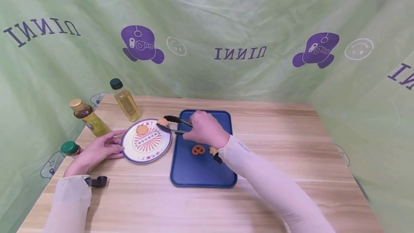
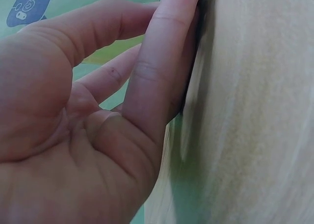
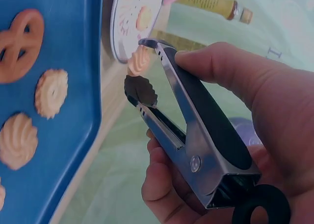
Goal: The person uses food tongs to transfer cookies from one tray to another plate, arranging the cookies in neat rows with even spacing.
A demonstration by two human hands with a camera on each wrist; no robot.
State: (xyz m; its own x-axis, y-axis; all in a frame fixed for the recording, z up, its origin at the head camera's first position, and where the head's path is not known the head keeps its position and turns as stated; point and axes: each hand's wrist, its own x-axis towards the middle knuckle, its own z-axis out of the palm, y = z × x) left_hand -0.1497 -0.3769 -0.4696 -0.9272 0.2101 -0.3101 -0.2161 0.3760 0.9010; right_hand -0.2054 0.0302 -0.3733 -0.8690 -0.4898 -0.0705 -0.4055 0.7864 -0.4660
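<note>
— Three bottles stand at the left edge of the wooden table (image 1: pixel 291 143) in the head view: a yellow one with a dark green cap (image 1: pixel 125 100), a brown one with a gold cap (image 1: pixel 88 116), and one low green cap (image 1: pixel 69 148) behind the left hand. What do the hands do there?

— The left hand (image 1: pixel 98 150) lies flat on the table with straight fingers, and the fingertips touch the rim of the round patterned plate (image 1: pixel 146 141). The right hand (image 1: pixel 206 129) grips black-handled tongs (image 1: pixel 174 124) over the blue tray (image 1: pixel 202 173). The tong tips reach over the plate's far edge, and a swirl cookie (image 1: pixel 162 121) is at them. One round cookie (image 1: pixel 141 129) lies on the plate already. On the tray I see a pretzel cookie (image 1: pixel 198 149).

— And the left wrist view?

— Only the left hand (image 2: pixel 83 126) from very near. Its fingers are nearly straight and press against the wood; they hold nothing.

— The right wrist view?

— The right hand (image 3: pixel 245 131) wraps around the metal tongs (image 3: pixel 191 136), thumb on top. The jaws stand a little apart, and the swirl cookie (image 3: pixel 140 61) sits at the upper tip, beside the plate (image 3: pixel 130 23); I cannot tell if it is pinched. The tray (image 3: pixel 73 111) carries the pretzel cookie (image 3: pixel 19 43) and two pale swirl cookies (image 3: pixel 51 92).
</note>
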